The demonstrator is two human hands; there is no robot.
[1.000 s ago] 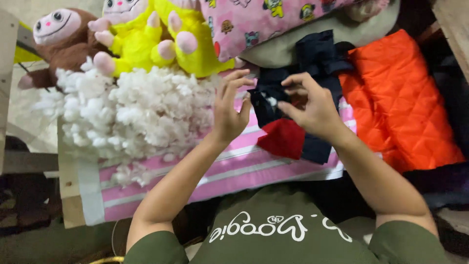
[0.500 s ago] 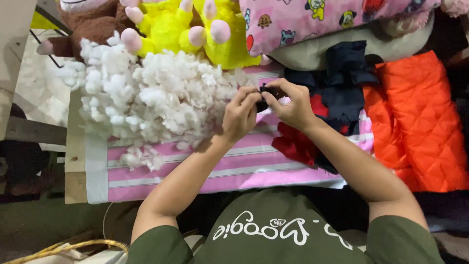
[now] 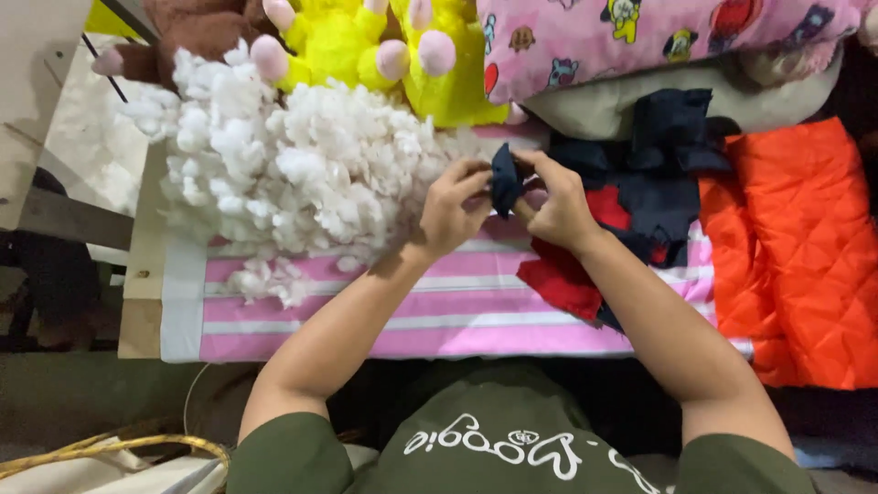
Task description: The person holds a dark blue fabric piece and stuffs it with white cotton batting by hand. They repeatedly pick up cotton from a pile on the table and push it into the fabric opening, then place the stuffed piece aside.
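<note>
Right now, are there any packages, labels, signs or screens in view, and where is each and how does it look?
No packages, labels, signs or screens show.
Only printed surfaces: pink cartoon-print fabric, top right, small coloured figures.
Green shirt, bottom centre, white lettering.

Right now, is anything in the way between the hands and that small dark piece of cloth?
No. The left hand and right hand both pinch the dark cloth piece directly, nothing between. The white stuffing lies just beside it on the left.
</note>
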